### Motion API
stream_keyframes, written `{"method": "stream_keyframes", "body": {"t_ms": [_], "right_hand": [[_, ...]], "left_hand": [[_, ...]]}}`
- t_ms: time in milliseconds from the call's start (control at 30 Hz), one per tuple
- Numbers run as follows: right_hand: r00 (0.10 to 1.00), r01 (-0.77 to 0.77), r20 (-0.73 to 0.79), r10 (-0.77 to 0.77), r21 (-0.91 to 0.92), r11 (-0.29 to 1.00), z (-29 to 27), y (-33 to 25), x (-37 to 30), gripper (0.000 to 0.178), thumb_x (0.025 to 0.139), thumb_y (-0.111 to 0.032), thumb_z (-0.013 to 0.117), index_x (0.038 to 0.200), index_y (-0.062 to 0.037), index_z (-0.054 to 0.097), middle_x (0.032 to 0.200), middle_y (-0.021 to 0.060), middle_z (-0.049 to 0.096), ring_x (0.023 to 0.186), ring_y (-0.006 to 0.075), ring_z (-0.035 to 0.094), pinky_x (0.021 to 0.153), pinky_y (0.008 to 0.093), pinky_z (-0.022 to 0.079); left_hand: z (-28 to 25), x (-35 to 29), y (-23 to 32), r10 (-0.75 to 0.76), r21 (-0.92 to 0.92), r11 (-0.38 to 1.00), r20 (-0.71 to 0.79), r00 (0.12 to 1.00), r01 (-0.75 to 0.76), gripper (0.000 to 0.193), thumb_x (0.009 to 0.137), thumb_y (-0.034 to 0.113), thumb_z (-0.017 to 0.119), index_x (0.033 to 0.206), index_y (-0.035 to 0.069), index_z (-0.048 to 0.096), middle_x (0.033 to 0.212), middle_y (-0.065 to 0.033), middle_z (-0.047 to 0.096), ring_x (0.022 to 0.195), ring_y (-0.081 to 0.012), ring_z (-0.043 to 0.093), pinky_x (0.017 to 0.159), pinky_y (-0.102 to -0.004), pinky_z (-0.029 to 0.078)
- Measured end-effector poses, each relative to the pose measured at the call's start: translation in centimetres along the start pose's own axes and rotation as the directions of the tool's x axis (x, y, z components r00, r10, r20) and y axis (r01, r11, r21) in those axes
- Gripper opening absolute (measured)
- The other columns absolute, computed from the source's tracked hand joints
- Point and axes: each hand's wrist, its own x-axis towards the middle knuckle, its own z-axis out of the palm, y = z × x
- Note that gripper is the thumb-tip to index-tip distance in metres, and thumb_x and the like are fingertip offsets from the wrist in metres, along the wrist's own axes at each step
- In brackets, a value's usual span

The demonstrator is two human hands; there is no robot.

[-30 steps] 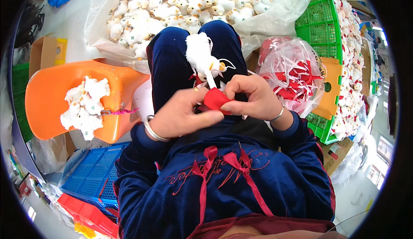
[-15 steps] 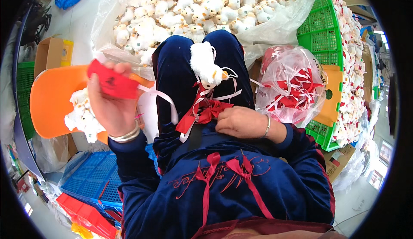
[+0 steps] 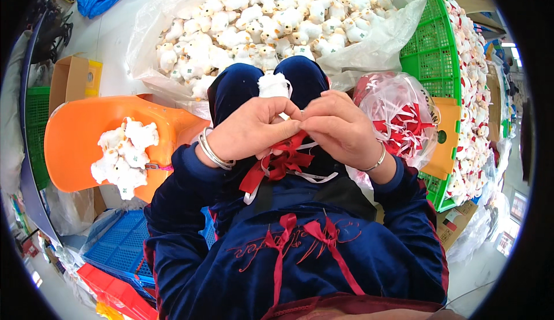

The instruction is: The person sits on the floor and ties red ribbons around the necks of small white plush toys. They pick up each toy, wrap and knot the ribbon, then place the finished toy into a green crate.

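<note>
My left hand (image 3: 254, 130) and my right hand (image 3: 343, 127) meet above my lap, thumbs and fingers pinched together at the tips. What they pinch is too small and covered to make out. Just beyond the fingers, a white plush toy animal (image 3: 273, 86) lies between my knees, its head end hidden by my hands. Under and below the hands, red cloth pieces (image 3: 277, 167) with white ribbons (image 3: 314, 177) are bunched on my lap.
At left, several white plush toys (image 3: 124, 155) lie on an orange chair (image 3: 69, 141). A clear bag (image 3: 144, 49) of such toys spreads ahead. At right stand a bag of red, ribboned pieces (image 3: 404, 124) and a green crate (image 3: 430, 49); a blue crate (image 3: 118, 239) is lower left.
My left hand has come from above the chair to the middle of my lap; the red cloth piece it held is no longer distinct. My right hand has risen from the red pieces to meet it.
</note>
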Motion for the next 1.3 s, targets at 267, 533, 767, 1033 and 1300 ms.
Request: {"method": "stream_keyframes", "body": {"t_ms": [267,533,767,1033,1300], "right_hand": [[0.967,-0.227,-0.072,0.245,0.194,0.954,1.3,0.0,0.0,0.043,0.075,-0.011,0.087,0.110,-0.0054,0.063,0.111,0.0100,0.067,0.105,0.0317,0.064,0.089,0.0404,0.051],[0.946,-0.306,-0.082,0.312,0.084,0.948,3.4,0.9,0.5,0.019,0.086,-0.002,0.069,0.105,-0.0054,0.068,0.093,0.0123,0.069,0.087,0.0320,0.067,0.079,0.0393,0.052],[0.766,-0.639,0.184,0.616,0.321,0.699,2.4,1.3,1.6,0.018,0.102,-0.013,0.058,0.108,0.0006,0.069,0.076,0.0131,0.070,0.068,0.0206,0.069,0.063,0.0323,0.052],[0.826,-0.564,0.181,0.534,0.264,0.782,0.8,2.3,3.6,0.017,0.102,-0.017,0.063,0.106,-0.0034,0.072,0.078,0.0106,0.066,0.070,0.0271,0.064,0.066,0.0351,0.051],[0.972,-0.195,-0.161,0.172,-0.136,0.971,2.2,6.8,2.8,0.020,0.092,-0.010,0.070,0.110,-0.0140,0.074,0.101,0.0073,0.063,0.079,0.0257,0.067,0.065,0.0340,0.054]], "left_hand": [[-1.7,0.9,-0.7,0.007,-0.097,0.995,-0.127,0.992,-0.019,0.018,0.103,0.018,0.058,0.118,0.007,0.057,0.073,-0.0013,0.065,0.049,-0.0033,0.047,0.045,-0.0202,0.036],[-2.3,1.8,-1.3,0.104,0.005,0.994,-0.215,0.971,-0.106,0.015,0.104,0.016,0.054,0.112,0.005,0.060,0.083,-0.0047,0.066,0.057,-0.0086,0.054,0.052,-0.0249,0.044],[-2.0,0.2,0.1,0.795,0.901,0.368,-0.177,0.580,-0.230,0.014,0.092,0.010,0.068,0.106,0.007,0.067,0.108,-0.0105,0.070,0.100,-0.0293,0.066,0.083,-0.0366,0.054],[-1.4,1.5,-0.1,0.710,0.948,0.297,-0.139,0.690,-0.115,0.015,0.089,0.007,0.069,0.102,0.008,0.073,0.101,-0.0074,0.072,0.092,-0.0295,0.069,0.076,-0.0392,0.056],[-3.3,3.9,-0.8,0.774,0.841,0.448,-0.196,0.602,-0.302,0.018,0.087,-0.003,0.063,0.100,0.005,0.074,0.104,-0.0114,0.072,0.092,-0.0310,0.071,0.078,-0.0371,0.057]]}}
